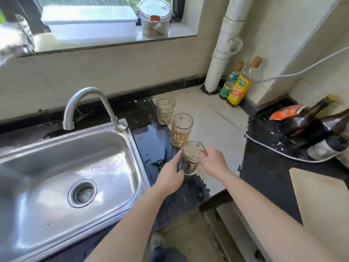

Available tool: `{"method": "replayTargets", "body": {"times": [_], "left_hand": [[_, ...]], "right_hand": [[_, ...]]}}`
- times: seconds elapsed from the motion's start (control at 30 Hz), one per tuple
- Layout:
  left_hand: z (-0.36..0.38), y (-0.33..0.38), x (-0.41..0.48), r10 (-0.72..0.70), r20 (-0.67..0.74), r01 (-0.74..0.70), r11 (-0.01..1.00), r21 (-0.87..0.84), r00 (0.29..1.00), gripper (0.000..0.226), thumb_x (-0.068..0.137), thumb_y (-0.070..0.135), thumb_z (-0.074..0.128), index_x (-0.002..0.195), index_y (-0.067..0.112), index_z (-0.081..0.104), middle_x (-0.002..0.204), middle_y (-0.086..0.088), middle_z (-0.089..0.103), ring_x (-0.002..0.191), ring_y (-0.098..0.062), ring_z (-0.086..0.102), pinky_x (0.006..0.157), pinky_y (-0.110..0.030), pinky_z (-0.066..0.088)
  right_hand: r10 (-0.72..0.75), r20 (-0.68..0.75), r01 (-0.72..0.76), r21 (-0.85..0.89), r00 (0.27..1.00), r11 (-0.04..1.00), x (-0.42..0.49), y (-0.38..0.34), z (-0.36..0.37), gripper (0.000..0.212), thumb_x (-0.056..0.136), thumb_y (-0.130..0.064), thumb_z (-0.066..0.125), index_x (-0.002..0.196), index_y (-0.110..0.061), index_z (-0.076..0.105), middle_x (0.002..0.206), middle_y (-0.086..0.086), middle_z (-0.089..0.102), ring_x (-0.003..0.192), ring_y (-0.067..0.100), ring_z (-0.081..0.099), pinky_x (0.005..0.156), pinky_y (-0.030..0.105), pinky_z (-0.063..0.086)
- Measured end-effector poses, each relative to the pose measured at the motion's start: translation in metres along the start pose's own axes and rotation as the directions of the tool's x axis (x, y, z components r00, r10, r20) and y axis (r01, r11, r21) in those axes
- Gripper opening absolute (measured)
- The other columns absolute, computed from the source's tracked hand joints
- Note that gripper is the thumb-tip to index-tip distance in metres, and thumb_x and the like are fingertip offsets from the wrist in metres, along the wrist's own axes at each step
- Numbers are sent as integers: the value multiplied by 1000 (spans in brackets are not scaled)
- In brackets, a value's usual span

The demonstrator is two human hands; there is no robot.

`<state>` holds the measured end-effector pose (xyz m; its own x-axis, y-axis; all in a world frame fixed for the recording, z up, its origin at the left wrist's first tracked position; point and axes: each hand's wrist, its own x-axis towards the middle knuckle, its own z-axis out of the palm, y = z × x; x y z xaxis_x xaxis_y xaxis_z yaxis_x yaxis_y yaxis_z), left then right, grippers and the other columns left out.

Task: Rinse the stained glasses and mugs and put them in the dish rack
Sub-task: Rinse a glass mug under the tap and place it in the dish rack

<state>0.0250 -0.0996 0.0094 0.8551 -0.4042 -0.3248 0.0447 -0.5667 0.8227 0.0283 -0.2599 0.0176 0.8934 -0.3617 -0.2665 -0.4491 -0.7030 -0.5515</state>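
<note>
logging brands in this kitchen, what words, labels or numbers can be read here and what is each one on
Nothing here reads clearly enough to quote.
On the yellow-labelled bottle: a green logo and a red patch carry characters, too blurred to read.
On the green-labelled bottle: print too small to read.
On the orange packet: pale lettering, blurred.
On the nearest mug: no print shows.

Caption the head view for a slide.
The left hand and right hand grip the nearest stained mug beside the sink; two stained glasses stand behind it.
</note>
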Motion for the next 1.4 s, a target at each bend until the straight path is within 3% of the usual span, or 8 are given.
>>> {"method": "replayTargets", "body": {"times": [0.2,0.33,0.47,0.6,0.67,0.83,1.13,1.4], "left_hand": [[-32,-20,-4,59,-47,-64,993,-102,997,61,88,9,55,141,36,38,123,27,48,111,-2,51,89,-12,35],[-66,-43,-14,47,-136,-67,987,-148,990,65,78,15,73,120,52,41,106,34,52,102,10,52,74,4,35],[-111,-75,-22,-25,-262,-35,975,-221,965,62,73,19,79,115,47,42,109,22,58,98,5,54,71,-4,38],[-158,-118,-30,-74,-370,14,987,-162,926,52,69,27,79,101,49,45,96,25,61,91,9,56,65,-6,37],[-175,-137,-34,-126,-414,65,985,-158,902,48,68,27,80,93,46,44,90,24,61,85,6,57,62,-8,37],[-198,-176,-40,-243,-448,180,967,-179,860,47,67,25,81,88,44,43,87,20,61,78,2,57,62,-8,38],[-203,-200,-33,-344,-482,264,937,-229,805,46,62,36,79,86,46,40,87,18,61,77,-7,58,66,-30,46],[-201,-194,-30,-359,-485,272,931,-242,797,47,63,35,81,86,41,40,88,16,59,78,-9,58,68,-33,47]], "right_hand": [[-57,63,58,-17,996,998,4,-25,6,37,93,-23,39,70,0,56,70,14,64,70,33,62,64,39,50],[-175,122,176,6,977,984,-7,-76,25,37,95,-24,42,63,-6,50,66,11,60,67,29,57,62,38,45],[-284,250,267,100,925,958,-14,-141,58,33,94,-21,46,74,1,61,74,18,63,69,32,57,63,45,46],[-290,432,237,174,854,956,-6,-193,88,40,97,-34,46,79,-4,64,65,4,61,56,8,55,58,26,49],[-278,351,229,175,894,958,15,-210,104,43,96,-42,45,84,-7,66,71,6,65,63,10,59,66,32,53],[-237,146,261,-181,960,948,87,-231,152,53,93,-36,53,137,-10,42,130,11,50,116,29,53,92,42,47],[-412,177,411,-690,894,595,103,-239,185,14,96,-13,52,106,-8,60,99,9,65,92,27,63,67,32,43],[-463,285,493,-760,839,425,92,-239,187,34,89,5,49,118,-11,58,103,7,66,95,26,64,64,31,42]]}}
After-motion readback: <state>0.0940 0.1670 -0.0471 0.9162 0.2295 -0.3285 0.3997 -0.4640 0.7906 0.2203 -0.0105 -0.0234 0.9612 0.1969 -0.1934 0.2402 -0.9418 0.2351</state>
